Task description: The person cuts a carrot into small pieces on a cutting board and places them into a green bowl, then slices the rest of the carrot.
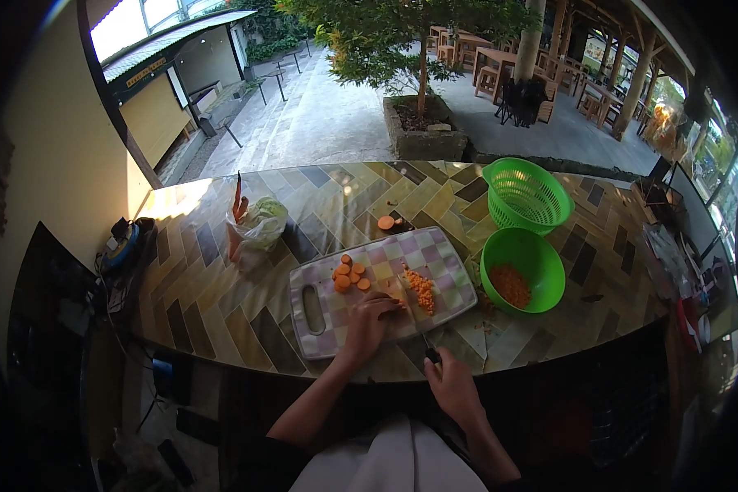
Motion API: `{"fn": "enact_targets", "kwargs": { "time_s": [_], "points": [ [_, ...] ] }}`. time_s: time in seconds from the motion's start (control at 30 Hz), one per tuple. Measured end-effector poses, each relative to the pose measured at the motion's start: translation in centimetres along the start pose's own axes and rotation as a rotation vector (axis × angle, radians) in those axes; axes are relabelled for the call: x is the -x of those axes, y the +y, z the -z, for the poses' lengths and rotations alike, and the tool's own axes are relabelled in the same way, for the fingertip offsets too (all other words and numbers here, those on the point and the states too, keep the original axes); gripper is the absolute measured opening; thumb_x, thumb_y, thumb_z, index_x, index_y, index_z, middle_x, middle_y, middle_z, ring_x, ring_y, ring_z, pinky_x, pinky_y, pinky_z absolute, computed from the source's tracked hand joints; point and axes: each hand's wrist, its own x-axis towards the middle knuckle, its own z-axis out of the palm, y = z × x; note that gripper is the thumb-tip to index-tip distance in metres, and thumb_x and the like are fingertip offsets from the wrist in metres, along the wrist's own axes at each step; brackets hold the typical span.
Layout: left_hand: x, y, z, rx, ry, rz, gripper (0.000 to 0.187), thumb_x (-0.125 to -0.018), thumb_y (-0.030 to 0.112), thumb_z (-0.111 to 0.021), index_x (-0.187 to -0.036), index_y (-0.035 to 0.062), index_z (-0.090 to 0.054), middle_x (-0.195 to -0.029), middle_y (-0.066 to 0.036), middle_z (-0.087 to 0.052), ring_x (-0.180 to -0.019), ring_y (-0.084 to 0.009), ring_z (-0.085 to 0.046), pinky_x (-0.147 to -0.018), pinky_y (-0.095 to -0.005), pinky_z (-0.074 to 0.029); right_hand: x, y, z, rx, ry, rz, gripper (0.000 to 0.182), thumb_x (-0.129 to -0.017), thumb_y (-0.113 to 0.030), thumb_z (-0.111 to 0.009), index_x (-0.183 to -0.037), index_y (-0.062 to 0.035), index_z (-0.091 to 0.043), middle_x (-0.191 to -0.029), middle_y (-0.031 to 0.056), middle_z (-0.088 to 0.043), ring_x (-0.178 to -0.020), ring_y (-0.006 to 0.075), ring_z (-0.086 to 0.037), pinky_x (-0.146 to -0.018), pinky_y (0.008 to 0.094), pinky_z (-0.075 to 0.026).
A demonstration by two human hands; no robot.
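My right hand (453, 387) grips the dark handle of a kitchen knife (416, 321), whose blade points away across a checkered cutting board (344, 328). Fingers bent together, my left hand (371, 318) presses down on the board just left of the blade. Some orange carrot shows at its fingertips, mostly covered by the fingers. Diced carrot (421, 291) lies in a strip right of the blade. Toward the board's upper left sits a small pile of thick carrot rounds (349, 274).
A green bowl (549, 279) with chopped orange bits stands right of the board, with a green colander (525, 193) behind it. Beyond the board lies a carrot piece (385, 222). A plastic bag (262, 225) of vegetables is at left. Cables and a roll (121, 246) crowd the left edge.
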Motion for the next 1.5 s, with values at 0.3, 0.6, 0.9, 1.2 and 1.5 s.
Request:
{"fn": "enact_targets", "kwargs": {
  "time_s": [0.3, 0.6, 0.9, 1.2, 1.5],
  "points": [
    [-0.1, 0.8, 0.0, -0.064, -0.027, -0.034, 0.02, -0.077, 0.0, -0.068, -0.096, 0.0007, -0.076, -0.1, -0.017, -0.071, -0.096, -0.0305, -0.066, -0.085, -0.0382, -0.053, -0.2, 1.4, -0.3, -0.019, 0.043, 0.135, 0.033, -0.099, -0.023, -0.055, -0.112, 0.0074, -0.056, -0.078, 0.0287, -0.064, -0.082, 0.0471, -0.065, -0.067, 0.0505, -0.049],
    [0.0, 0.8, 0.0, -0.105, 0.051, 0.049, 0.02, -0.076, 0.002, -0.07, -0.094, 0.002, -0.077, -0.092, -0.017, -0.069, -0.092, -0.0313, -0.065, -0.081, -0.0381, -0.052, 1.1, 0.9, 0.5, -0.019, -0.007, 0.099, 0.031, -0.101, -0.022, -0.053, -0.113, 0.0061, -0.055, -0.078, 0.0276, -0.065, -0.079, 0.0465, -0.065, -0.066, 0.0513, -0.048],
    [0.0, 0.6, -0.2, -0.066, 0.035, 0.132, 0.02, -0.078, 0.0, -0.068, -0.097, 0.0025, -0.074, -0.093, -0.017, -0.067, -0.092, -0.0328, -0.064, -0.082, -0.0398, -0.05, 1.5, 0.7, 0.3, 0.017, -0.018, 0.107, 0.029, -0.101, -0.022, -0.052, -0.111, 0.0059, -0.054, -0.075, 0.0255, -0.065, -0.078, 0.046, -0.065, -0.066, 0.0515, -0.048],
    [-0.2, 1.2, 0.2, 0.01, 0.027, 0.172, 0.032, -0.074, -0.007, -0.072, -0.104, 0.0016, -0.067, -0.098, -0.015, -0.07, -0.097, -0.0307, -0.065, -0.082, -0.0384, -0.051, 1.4, 0.1, 0.8, -0.056, -0.031, 0.075, 0.028, -0.101, -0.021, -0.053, -0.109, 0.0054, -0.055, -0.074, 0.0247, -0.065, -0.076, 0.0454, -0.065, -0.065, 0.0495, -0.048],
    [-0.4, 0.3, 0.4, -0.006, 0.059, 0.001, 0.022, -0.067, -0.001, -0.078, -0.087, 0.0061, -0.079, -0.095, -0.007, -0.074, -0.093, -0.0237, -0.065, -0.083, -0.0336, -0.053, 1.6, 0.7, 1.1, -0.086, -0.019, 0.039, 0.033, -0.101, -0.023, -0.053, -0.112, 0.0073, -0.056, -0.074, 0.0245, -0.064, -0.074, 0.0437, -0.066, -0.064, 0.0476, -0.048]
  ]
}}
